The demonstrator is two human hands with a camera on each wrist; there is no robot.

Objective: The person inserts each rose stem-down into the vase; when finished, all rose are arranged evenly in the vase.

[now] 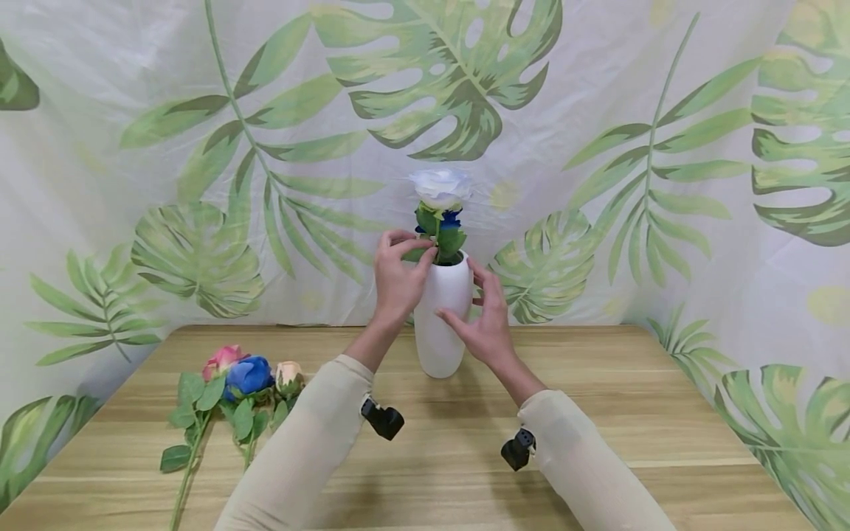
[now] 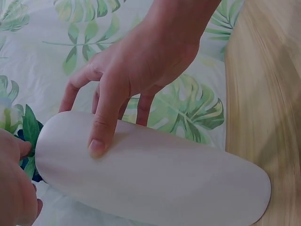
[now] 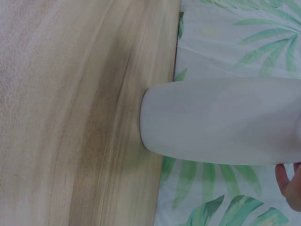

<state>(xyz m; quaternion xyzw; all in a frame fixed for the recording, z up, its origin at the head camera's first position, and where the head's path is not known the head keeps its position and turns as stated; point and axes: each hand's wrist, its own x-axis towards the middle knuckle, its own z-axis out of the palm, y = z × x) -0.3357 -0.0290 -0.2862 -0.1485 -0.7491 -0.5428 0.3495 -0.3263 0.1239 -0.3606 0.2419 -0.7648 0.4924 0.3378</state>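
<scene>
A tall white vase (image 1: 438, 335) stands upright near the table's back edge. My right hand (image 1: 490, 318) grips its right side, the thumb (image 2: 98, 147) pressed on the front wall and the other fingers round the far side. Just above the vase mouth, my left hand (image 1: 398, 279) pinches the green stem of a white rose (image 1: 440, 189) between thumb and fingertips. The rose's bloom is upright over the mouth, and its lower stem is hidden inside the vase. Behind it a dark blue flower (image 1: 452, 219) shows among the leaves. In the right wrist view, the vase's base (image 3: 153, 120) rests on the wood.
On the left of the wooden table (image 1: 451, 457) lie a pink rose (image 1: 224, 359), a blue rose (image 1: 249, 377) and a peach rose (image 1: 288, 375), with leafy stems. A leaf-print cloth (image 1: 319, 184) hangs right behind the table. Black wrist cameras sit on both sleeves.
</scene>
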